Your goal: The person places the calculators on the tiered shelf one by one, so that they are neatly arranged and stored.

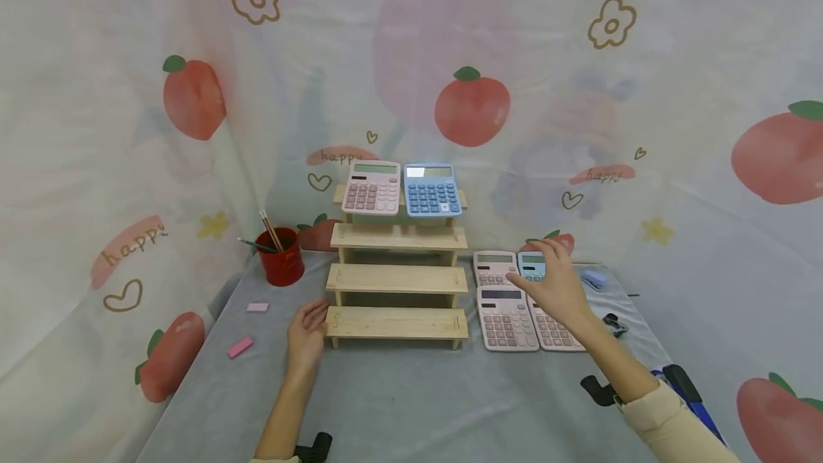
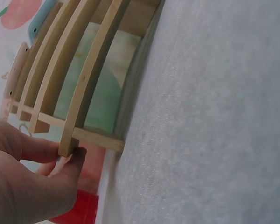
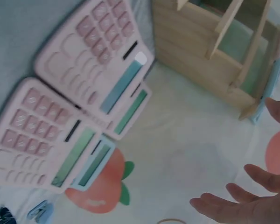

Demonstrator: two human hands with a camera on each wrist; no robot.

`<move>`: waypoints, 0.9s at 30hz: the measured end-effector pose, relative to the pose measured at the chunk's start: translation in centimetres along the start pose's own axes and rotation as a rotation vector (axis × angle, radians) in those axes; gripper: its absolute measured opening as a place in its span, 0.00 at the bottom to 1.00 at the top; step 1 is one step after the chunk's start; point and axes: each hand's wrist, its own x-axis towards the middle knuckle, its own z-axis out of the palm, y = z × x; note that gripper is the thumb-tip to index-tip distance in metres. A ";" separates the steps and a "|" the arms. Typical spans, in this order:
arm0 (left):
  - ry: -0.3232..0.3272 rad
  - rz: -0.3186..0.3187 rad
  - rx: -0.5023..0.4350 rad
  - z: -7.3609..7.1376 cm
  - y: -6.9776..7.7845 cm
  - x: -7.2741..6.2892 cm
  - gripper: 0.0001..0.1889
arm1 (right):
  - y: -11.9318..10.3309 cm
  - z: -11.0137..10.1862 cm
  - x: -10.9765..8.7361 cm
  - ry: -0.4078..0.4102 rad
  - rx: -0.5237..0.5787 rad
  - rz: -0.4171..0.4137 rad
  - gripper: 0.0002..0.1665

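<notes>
A stepped wooden display stand (image 1: 397,323) stands mid-table. On its top step lean a pink calculator (image 1: 371,189) and a blue calculator (image 1: 430,191). My left hand (image 1: 305,338) pinches the left end of the lowest step, thumb and fingers around the plank (image 2: 86,84) in the left wrist view. Right of the stand lie more calculators: a pink one (image 1: 508,319) in front, another pink one (image 3: 32,135) beside it, and behind them a pink one (image 1: 494,270) and a blue one (image 1: 530,266). Over these my right hand (image 1: 558,291) hovers with fingers spread, holding nothing.
At the back left is a red cup (image 1: 281,263) with pencils. Two pink erasers, one pale (image 1: 258,308) and one brighter (image 1: 240,347), lie before it. Rightward are a small blue object (image 1: 594,279), dark clips (image 1: 615,324) and a blue-and-black tool (image 1: 691,391). Patterned cloth hangs behind.
</notes>
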 end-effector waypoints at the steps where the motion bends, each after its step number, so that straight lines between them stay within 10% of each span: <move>1: 0.003 -0.007 0.004 -0.1 0.0 0.0 0.27 | 0.4 -0.1 -0.3 0.001 -0.004 0.000 0.50; 17: 0.005 0.001 0.025 -0.1 -0.1 0.1 0.26 | 9.5 1.0 -5.9 -0.126 -0.087 0.077 0.54; 27: -0.002 0.010 0.021 -0.2 0.0 -0.1 0.26 | 13.4 3.4 -8.0 -0.269 -0.105 0.202 0.76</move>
